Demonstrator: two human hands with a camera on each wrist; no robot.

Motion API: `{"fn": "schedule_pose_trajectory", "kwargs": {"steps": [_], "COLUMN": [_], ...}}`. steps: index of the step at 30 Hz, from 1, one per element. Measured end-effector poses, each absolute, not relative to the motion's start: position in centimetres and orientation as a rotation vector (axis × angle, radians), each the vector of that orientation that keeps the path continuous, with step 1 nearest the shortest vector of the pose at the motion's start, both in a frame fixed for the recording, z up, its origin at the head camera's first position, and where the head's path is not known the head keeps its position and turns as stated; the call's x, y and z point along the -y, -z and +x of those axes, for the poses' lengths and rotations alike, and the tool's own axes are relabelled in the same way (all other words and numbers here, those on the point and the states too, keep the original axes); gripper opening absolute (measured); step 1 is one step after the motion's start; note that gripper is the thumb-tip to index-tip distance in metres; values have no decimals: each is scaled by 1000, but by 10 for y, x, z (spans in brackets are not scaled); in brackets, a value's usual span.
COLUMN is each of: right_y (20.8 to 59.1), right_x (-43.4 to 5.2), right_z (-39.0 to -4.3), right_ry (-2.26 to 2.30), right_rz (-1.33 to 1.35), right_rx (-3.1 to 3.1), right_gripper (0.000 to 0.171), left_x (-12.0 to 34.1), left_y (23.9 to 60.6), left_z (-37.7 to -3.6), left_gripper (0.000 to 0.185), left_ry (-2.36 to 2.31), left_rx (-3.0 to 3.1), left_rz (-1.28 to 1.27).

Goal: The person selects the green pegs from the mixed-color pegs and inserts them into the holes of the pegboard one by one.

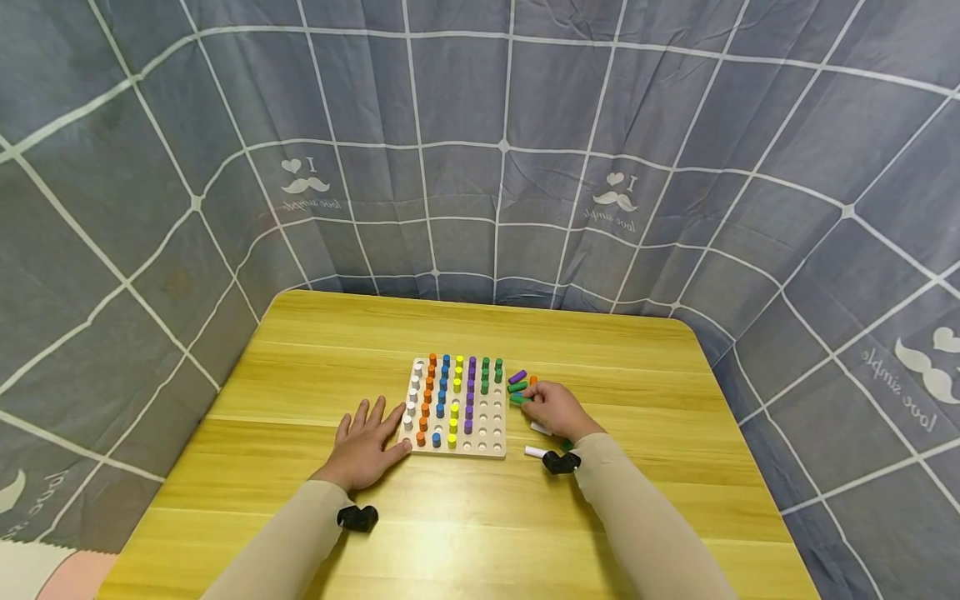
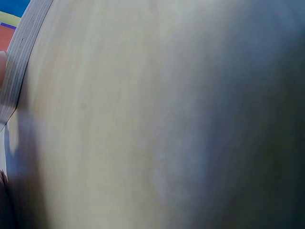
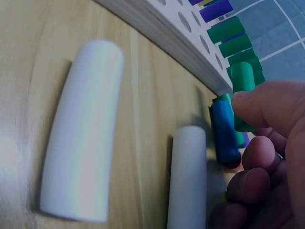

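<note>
A wooden peg board (image 1: 491, 450) holds upright columns of white, orange, blue, yellow, purple and green pegs. Bare holes show mostly at its lower right. My left hand (image 1: 366, 450) lies with fingers spread at the board's left edge, thumb and fingertips against it. Right of the board, my right hand (image 1: 557, 410) pinches a green peg (image 3: 244, 78) between thumb and finger, tilted and lifted off the table. A blue peg (image 3: 224, 131) lies just behind it. The left wrist view is mostly blurred tabletop, with the board's side (image 2: 24, 52) at its left edge.
Loose pegs lie right of the board: a purple peg (image 1: 517, 377), another green peg (image 1: 517, 387), an orange peg (image 1: 533, 380), and two white pegs (image 3: 83, 133), one partly under the right hand. A grey grid curtain (image 1: 465, 183) surrounds the wooden table (image 1: 450, 525).
</note>
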State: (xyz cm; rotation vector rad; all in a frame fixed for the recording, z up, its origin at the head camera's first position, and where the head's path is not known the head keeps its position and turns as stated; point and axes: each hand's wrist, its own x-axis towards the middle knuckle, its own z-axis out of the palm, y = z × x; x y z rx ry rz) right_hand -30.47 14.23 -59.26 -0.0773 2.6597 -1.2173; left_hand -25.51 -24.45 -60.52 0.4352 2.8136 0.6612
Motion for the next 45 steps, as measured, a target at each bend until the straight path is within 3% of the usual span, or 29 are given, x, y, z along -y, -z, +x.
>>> {"fn": "schedule_pose_trajectory", "kwargs": {"steps": [17,45], "right_y": [576,574], "right_x": [-128,-105], "right_z": [-304,-315], "right_ry": [1322,1149], "right_rz": [-112,-204], "right_rx": [-2683,-2843], "right_gripper": [5,11], "left_x": [244,245], "left_y": [604,603], "left_z": [-255,-256], "left_gripper": [80,80], "left_ry": [-659,-637], "left_rx": [-2820,-2817], "left_rz": [431,441]}}
